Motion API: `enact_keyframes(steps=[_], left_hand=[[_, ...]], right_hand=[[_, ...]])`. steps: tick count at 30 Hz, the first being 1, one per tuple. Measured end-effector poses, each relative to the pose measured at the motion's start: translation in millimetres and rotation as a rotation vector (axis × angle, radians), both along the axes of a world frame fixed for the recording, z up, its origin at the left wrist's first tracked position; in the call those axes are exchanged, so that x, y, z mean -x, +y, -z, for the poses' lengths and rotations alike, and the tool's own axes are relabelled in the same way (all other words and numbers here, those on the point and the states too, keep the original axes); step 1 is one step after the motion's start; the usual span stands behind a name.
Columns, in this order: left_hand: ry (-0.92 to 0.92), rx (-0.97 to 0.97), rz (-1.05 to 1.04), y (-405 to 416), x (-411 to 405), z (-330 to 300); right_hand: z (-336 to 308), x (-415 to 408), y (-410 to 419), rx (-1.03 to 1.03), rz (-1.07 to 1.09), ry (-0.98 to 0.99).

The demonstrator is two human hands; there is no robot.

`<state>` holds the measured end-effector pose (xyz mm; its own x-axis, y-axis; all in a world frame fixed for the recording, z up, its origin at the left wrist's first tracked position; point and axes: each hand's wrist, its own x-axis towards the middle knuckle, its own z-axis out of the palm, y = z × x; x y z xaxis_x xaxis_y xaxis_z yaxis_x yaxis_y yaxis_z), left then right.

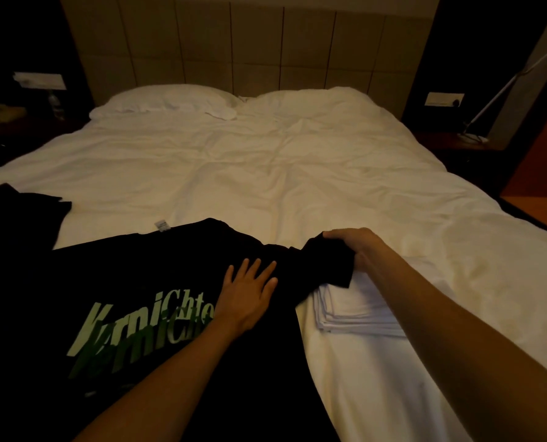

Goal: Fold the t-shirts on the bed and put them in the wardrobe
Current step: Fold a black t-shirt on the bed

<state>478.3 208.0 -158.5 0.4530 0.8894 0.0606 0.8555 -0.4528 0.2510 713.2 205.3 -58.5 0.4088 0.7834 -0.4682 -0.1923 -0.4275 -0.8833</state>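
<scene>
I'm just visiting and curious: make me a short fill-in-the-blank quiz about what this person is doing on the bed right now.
1. The left hand lies flat on a black t-shirt whose printed lettering is ____.
2. The right hand grips the shirt's ____.
3. Under the right forearm lies a folded stack of cloth coloured ____.
4. At the head of the bed lies a white ____.

Missing words: green; sleeve; white; pillow

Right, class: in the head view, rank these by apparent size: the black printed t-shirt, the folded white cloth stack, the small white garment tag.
1. Black t-shirt with green print, though nearness inflates it.
2. Folded white cloth stack, partly hidden by the arm.
3. Small white garment tag.
</scene>
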Motion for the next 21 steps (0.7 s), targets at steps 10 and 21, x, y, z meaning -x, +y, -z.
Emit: enact_keyframes(steps=[10,21], left_hand=[[-0.068,0.057,-0.042,5.7,-1.2,-7.6],[0.167,0.102,-0.052,15.5,-27.5,-14.0]], right_hand=[[-6.8,-17.3,-14.3,-0.363,0.115,-0.272],[-10.8,-3.7,-10.5,-0.335,0.111,-0.379]])
